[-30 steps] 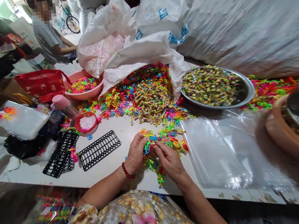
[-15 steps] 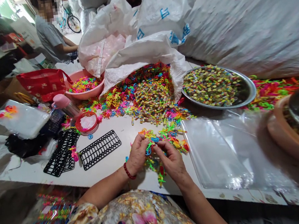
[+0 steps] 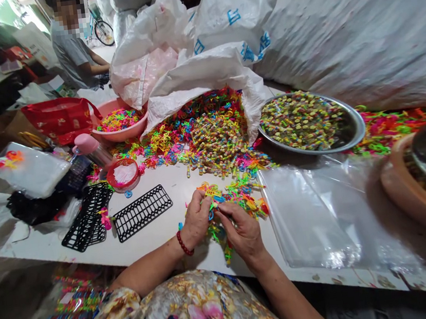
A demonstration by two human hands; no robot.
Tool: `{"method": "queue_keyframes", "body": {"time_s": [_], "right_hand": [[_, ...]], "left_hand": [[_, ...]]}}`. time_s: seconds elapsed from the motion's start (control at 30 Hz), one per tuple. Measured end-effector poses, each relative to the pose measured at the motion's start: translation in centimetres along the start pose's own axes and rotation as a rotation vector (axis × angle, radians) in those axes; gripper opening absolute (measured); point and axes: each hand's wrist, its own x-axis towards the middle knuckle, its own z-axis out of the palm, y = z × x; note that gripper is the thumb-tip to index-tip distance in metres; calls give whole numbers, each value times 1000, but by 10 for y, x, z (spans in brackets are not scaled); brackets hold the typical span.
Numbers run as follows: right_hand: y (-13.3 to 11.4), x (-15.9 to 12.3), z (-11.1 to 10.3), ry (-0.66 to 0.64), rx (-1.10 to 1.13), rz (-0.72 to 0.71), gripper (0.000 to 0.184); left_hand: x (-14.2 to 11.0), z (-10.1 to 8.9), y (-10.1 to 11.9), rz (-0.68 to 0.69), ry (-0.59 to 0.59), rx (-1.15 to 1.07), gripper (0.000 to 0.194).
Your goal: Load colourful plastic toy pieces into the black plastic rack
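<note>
Over the table's near part, my left hand (image 3: 198, 217), with a red bead bracelet (image 3: 184, 243) at its wrist, pinches a small blue-and-green plastic piece (image 3: 211, 214). Its exact kind is too small to tell. My right hand (image 3: 244, 233) is closed with thumb and forefinger at the same piece; whether those fingertips hold a separate part is hidden. Around and beneath both hands lies a loose heap of bright plastic pieces (image 3: 246, 194). To the left of my left hand a black plastic grid (image 3: 144, 213) lies flat.
A white sack (image 3: 202, 73) spills coloured pieces and small filled tubes (image 3: 218, 138). Right of it stands a metal basin (image 3: 359, 128) of tubes, with clear plastic bags (image 3: 306, 220) in front. At left are a red basket (image 3: 113, 184), more black grids (image 3: 86, 221) and a seated person (image 3: 74, 57).
My right hand has shifted slightly left, and its fingers have curled in more tightly against the piece at my left fingertips. My left hand stays nearly still.
</note>
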Motion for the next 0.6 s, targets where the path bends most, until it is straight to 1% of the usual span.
{"method": "queue_keyframes", "body": {"time_s": [0.17,0.23,0.3,0.33,0.4,0.47,0.5,0.53,0.57,0.6], "right_hand": [[-8,-2,4,-67,-52,-77,16],[-11,-6,3,-96,-65,-112,16],[-11,-13,-3,-103,-75,-109,16],[-9,-17,-9,-81,-92,-88,17],[-2,-29,-25,36,-173,-4,19],[11,-42,-43,193,-298,120,21],[20,-49,-50,251,-355,182,23],[29,-56,-56,277,-402,235,26],[40,-62,-59,270,-437,270,28],[50,-67,-60,235,-463,279,30]], "left_hand": [[-1,3,-5,-6,30,-45,18],[-3,1,-5,-22,-20,-35,22],[-9,-9,-4,-21,-109,32,26],[-13,-18,-3,-3,-150,80,28],[-25,-45,-6,95,-192,209,37],[-40,-79,-15,280,-192,398,51],[-48,-96,-22,387,-196,519,61],[-56,-112,-31,473,-208,650,74],[-64,-125,-40,529,-242,777,86],[-71,-136,-51,567,-290,890,97]]}}
